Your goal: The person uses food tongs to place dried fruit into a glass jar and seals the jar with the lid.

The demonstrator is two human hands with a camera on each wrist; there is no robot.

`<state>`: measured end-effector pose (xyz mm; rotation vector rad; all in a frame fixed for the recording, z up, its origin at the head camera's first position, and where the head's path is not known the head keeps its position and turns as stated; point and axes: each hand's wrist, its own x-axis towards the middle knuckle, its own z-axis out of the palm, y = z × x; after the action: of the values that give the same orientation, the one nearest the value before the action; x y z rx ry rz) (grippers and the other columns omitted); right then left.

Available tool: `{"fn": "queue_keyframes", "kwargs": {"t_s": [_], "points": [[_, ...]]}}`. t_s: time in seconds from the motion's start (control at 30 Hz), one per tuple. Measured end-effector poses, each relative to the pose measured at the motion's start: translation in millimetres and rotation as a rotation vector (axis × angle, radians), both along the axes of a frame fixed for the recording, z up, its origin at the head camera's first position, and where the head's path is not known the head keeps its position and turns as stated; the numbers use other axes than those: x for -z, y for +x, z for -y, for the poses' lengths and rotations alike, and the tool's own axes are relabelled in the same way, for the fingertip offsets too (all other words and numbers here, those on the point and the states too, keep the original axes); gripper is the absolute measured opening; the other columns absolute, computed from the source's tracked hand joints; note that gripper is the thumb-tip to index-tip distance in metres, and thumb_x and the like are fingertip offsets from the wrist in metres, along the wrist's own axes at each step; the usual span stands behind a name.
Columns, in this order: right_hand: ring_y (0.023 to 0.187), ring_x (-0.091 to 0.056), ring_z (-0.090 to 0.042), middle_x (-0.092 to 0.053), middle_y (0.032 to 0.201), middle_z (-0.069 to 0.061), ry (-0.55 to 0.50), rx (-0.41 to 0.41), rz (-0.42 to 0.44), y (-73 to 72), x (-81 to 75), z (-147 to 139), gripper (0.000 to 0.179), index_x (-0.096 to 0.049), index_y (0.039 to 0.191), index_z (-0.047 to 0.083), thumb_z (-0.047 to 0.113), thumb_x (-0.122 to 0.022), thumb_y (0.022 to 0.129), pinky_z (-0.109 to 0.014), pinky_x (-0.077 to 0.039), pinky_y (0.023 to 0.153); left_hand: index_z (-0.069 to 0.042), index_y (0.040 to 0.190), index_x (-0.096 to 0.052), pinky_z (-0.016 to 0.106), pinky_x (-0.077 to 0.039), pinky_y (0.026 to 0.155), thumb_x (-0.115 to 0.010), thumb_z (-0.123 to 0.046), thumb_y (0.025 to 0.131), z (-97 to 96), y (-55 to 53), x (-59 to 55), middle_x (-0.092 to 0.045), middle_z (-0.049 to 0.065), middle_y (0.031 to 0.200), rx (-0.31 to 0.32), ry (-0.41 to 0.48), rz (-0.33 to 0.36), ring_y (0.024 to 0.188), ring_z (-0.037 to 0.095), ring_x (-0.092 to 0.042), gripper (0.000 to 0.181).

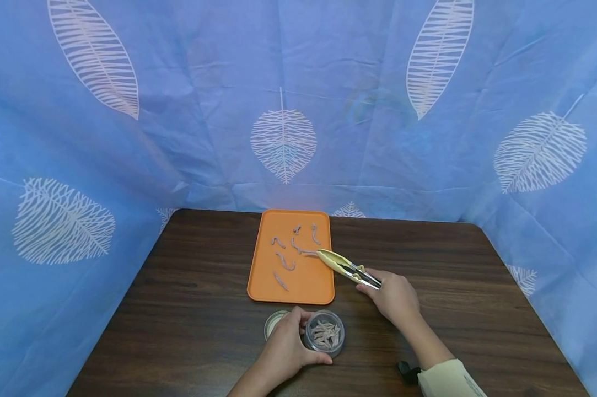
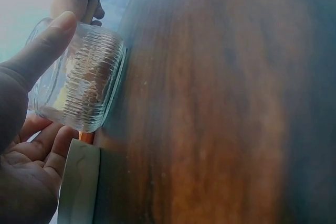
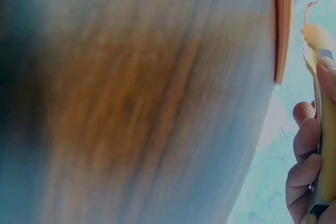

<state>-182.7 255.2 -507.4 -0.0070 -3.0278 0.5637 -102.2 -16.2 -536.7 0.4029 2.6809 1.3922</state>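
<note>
Holding yellow-tipped metal tongs point(image 1: 346, 267) by the flat orange rectangular tray point(image 1: 314, 282)

Gripping with the right hand's point(image 1: 394, 295) curled fingers, right of the tray, with a thin greyish strip point(image 1: 309, 252) in the tips, over it. Holding a round clear jar point(image 1: 324, 315) of pale strips point(image 1: 325, 334), in front of the tray, with the left hand's point(image 1: 289, 346) thumb and fingers curved around.
</note>
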Motion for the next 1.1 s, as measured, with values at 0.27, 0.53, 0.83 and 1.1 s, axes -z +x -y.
{"fn": "queue_keyframes", "kwargs": {"t_s": [0.27,0.53,0.83,1.1], "points": [[0.082,-0.068,-0.023,-0.08,0.124,-0.018,-0.011,0.023,0.004,11.3,-8.0,-5,0.056,-0.074,0.142,0.022,0.046,-0.085,0.092,-0.035,-0.047,0.062,-0.013,0.123,-0.064,0.023,-0.053,0.08,-0.108,-0.039,0.059,0.0,0.5,1.6,-0.074,-0.001,0.114,-0.005,0.005,-0.001,0.092,0.001,-0.059,0.082],[0.066,-0.052,-0.018,-0.078,0.128,-0.02,-0.064,0.02,-0.012,29.3,-17.3,-11,0.056,-0.073,0.142,0.021,0.044,-0.085,0.092,-0.03,-0.037,0.059,-0.012,0.124,-0.064,0.022,-0.052,0.08,-0.108,-0.038,0.059,0.3,0.6,0.3,-0.075,0.0,0.113,0.002,0.017,0.001,0.092,0.0,-0.058,0.083],[0.06,-0.044,-0.015,-0.077,0.131,-0.023,-0.126,0.017,0.0,53.2,-22.8,-20,0.057,-0.072,0.143,0.019,0.044,-0.084,0.093,-0.027,-0.033,0.054,-0.012,0.124,-0.064,0.023,-0.053,0.08,-0.109,-0.039,0.059,0.1,1.1,-0.2,-0.074,0.001,0.112,-0.003,-0.001,0.001,0.091,0.002,-0.059,0.083],[0.055,-0.035,-0.01,-0.077,0.129,-0.024,-0.154,0.016,0.001,75.2,-20.5,-32,0.057,-0.074,0.14,0.015,0.042,-0.087,0.09,-0.026,-0.033,0.051,-0.011,0.124,-0.063,0.024,-0.054,0.08,-0.108,-0.038,0.059,-0.5,1.3,0.1,-0.074,0.002,0.114,-0.003,-0.012,0.002,0.092,0.004,-0.06,0.083]]}}
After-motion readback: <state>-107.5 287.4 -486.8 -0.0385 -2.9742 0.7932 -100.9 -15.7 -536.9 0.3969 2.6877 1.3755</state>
